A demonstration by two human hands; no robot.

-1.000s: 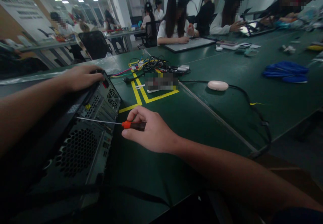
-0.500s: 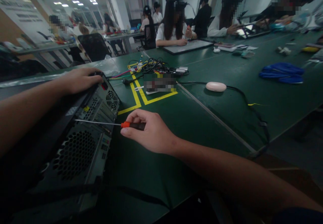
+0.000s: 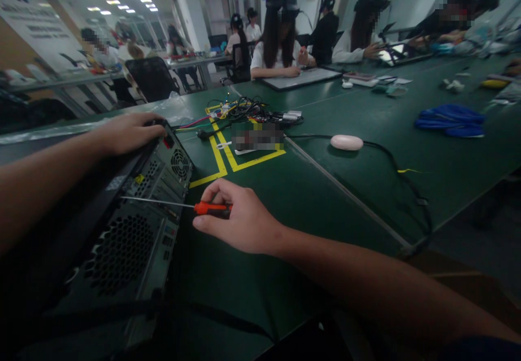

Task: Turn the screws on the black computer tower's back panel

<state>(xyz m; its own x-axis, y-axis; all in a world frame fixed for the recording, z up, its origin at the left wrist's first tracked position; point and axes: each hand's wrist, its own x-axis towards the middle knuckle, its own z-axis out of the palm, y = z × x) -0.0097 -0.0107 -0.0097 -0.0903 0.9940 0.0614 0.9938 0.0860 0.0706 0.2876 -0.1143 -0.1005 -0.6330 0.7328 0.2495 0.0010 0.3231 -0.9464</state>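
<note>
A black desktop computer case [image 3: 134, 187] lies at the left, with its metal rear panel of vents and ports facing right. My left hand [image 3: 128, 133] rests flat on top near the far rear corner, the thumb apart from the fingers. My right hand [image 3: 240, 217] pinches the orange and black handle of a screwdriver [image 3: 203, 208]. Its long thin shaft points left across the rear panel, and the tip meets the panel's edge beside the black side cover. Whether a screw sits under the tip I cannot make out.
Tangled cables [image 3: 252, 108] lie beyond the case, near yellow tape [image 3: 260, 160] on the green table [image 3: 325, 225]. A pale pink oval case [image 3: 347, 143] and a blue cloth bundle [image 3: 450, 120] are farther right. Several people sit across the table.
The screwdriver handle has turned in my right hand, showing more orange now. That hand sits slightly lower in view. My left hand keeps its place on the case.
</note>
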